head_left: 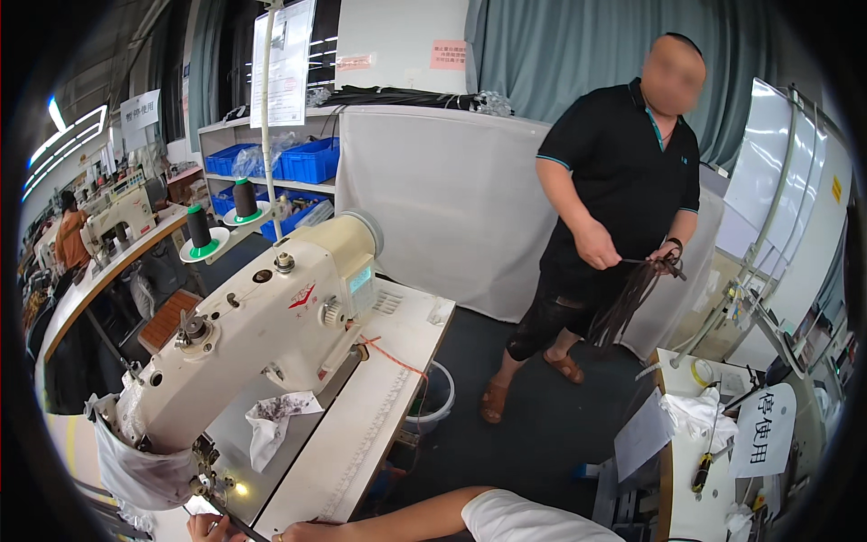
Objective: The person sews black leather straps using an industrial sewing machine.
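Note:
At the lower left, my left hand point(209, 527) is beside the needle area of a cream sewing machine point(262, 307), its fingers bent at a narrow dark strip point(242, 527). The strip slants from under the machine's lit needle end toward my right hand point(305, 532). My right forearm reaches in from the right; the hand rests by the table's near edge, a ring on one finger, most fingers cut off by the picture's edge. Whether it grips the strip cannot be made out. A pale cloth point(140, 470) wraps the machine's head. A stained white cloth point(275, 426) lies on the bed.
Two dark thread cones point(244, 200) stand on a holder behind the machine. Across the aisle a person point(623, 172) holds a bundle of dark strips point(632, 294). A bucket point(433, 397) is beside the table. Another worktable point(709, 506) with a screwdriver point(702, 471) stands right.

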A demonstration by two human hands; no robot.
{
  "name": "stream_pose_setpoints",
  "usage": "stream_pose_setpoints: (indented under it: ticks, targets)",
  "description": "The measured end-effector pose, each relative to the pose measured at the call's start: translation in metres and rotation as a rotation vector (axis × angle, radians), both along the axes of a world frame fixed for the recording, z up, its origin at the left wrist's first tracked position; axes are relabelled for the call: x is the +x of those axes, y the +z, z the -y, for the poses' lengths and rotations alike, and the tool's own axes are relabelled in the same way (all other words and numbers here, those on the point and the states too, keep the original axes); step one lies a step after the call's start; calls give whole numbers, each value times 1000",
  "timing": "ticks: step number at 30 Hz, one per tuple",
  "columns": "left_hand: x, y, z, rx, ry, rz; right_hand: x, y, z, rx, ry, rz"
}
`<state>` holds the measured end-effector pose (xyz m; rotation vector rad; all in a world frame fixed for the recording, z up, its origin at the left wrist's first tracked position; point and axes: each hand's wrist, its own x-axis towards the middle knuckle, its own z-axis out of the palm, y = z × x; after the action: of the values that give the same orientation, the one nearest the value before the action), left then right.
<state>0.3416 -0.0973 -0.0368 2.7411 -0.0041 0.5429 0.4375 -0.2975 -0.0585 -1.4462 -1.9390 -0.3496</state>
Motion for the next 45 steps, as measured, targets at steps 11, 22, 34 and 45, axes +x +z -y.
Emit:
stream_pose_setpoints:
  ticks: [11, 22, 34, 45]
  targets:
    - [-2, 2, 0, 16, 38, -49, 17, -2, -17, -99, -50, -149]
    - [-2, -7, -5, 51, 33, -47, 21, -23, 126, 336, -406, -995]
    - [-3, -10, -9, -119, 55, -95, 33, 36, 307, 1001, -568, -1918]
    - [-3, -12, -9, -31, 28, -58, 23, 91, 313, 1000, -463, -1949]
